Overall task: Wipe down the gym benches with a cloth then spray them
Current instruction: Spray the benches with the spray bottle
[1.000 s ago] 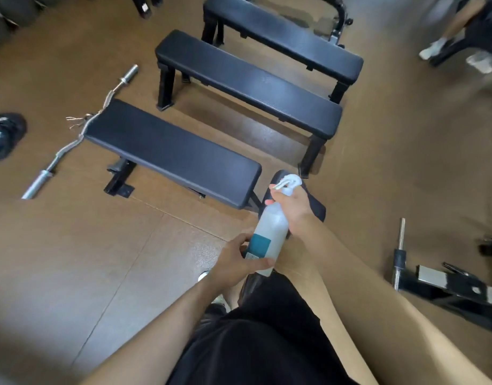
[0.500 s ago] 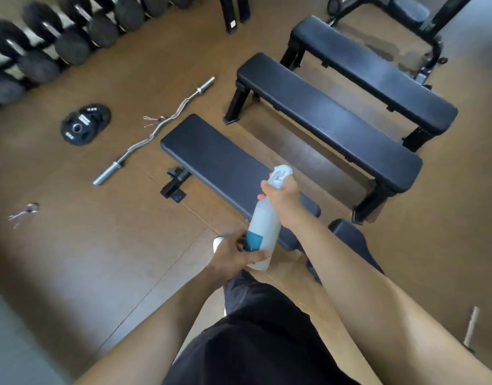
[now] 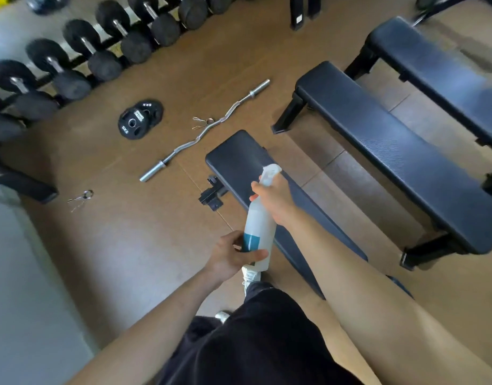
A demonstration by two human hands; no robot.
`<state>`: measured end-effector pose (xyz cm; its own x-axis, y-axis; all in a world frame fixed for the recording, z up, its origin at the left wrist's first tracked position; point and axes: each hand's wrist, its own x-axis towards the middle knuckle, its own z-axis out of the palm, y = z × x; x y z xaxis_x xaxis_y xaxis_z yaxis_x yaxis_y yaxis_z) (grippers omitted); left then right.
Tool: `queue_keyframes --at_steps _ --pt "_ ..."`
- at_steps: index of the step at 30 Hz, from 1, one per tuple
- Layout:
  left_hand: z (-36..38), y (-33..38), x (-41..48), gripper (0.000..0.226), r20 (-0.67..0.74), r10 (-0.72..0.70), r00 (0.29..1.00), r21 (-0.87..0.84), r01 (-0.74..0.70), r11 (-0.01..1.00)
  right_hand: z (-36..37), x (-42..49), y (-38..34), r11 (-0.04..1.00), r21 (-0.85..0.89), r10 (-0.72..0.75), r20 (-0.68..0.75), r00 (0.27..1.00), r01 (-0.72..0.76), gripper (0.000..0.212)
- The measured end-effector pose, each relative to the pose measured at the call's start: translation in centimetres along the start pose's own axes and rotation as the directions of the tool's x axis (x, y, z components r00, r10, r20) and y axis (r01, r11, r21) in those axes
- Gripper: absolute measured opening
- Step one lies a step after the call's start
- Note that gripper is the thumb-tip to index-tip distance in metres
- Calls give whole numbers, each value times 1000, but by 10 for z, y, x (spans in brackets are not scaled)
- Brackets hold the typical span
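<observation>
Spray bottle [image 3: 258, 226] held over nearest gym bench [image 3: 245, 159]: your right hand [image 3: 275, 201] grips trigger neck, your left hand [image 3: 231, 257] wraps base; nozzle aimed at pad.

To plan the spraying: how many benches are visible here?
3. The nearest bench is below the spray bottle; the middle bench stands right of it; the far bench is at the top right, cut off. Others may be hidden.
</observation>
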<state>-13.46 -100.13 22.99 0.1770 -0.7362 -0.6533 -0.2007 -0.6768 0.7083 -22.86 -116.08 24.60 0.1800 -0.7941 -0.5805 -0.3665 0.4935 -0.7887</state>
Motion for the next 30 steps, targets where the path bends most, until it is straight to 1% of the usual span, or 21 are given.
queue_keyframes --at_steps 4,6,9,12,14,15,17,20,23,24,26,28,30 --pt "-11 2 13 64 -15 -39 999 -23 39 999 10 14 -14 998 57 -16 74 997 12 27" --pt "-15 2 17 66 -4 -41 999 -14 41 999 12 16 -14 998 63 5 52 999 -8 22" --pt "-18 1 16 64 25 -34 999 57 33 998 11 12 -6 998 24 57 3 998 -57 19" --pt "-16 -8 7 65 76 -8 997 86 1 996 5 -2 3 999 -9 47 -5 999 -47 30" --pt "-11 -15 -2 64 141 21 990 77 -32 996 0 -18 10 999 38 19 -24 1000 -18 37" --pt "-9 -17 -7 64 170 29 985 80 -43 996 -3 -26 14 997 72 21 -49 999 -18 36" --pt "-4 -20 -20 64 233 60 970 84 -82 993 -8 -48 27 994 99 53 -148 988 -39 28" --pt "7 -30 -42 65 355 80 931 70 -112 991 -17 -84 53 987 146 104 -293 950 -63 23" --pt "23 -48 -66 77 442 104 891 49 -139 989 -28 -125 79 982 185 99 -357 929 -34 17" --pt "29 -55 -72 77 463 114 879 44 -151 988 -32 -139 88 976 216 102 -364 926 -23 15" --pt "39 -64 -88 67 508 125 852 33 -165 986 -41 -166 104 966 259 100 -378 920 1 15" --pt "50 -69 -105 54 557 115 823 46 -168 985 -49 -194 119 966 257 129 -415 901 -20 14" --pt "63 -75 -119 52 602 111 791 68 -189 980 -57 -219 134 955 293 172 -454 874 -35 15"
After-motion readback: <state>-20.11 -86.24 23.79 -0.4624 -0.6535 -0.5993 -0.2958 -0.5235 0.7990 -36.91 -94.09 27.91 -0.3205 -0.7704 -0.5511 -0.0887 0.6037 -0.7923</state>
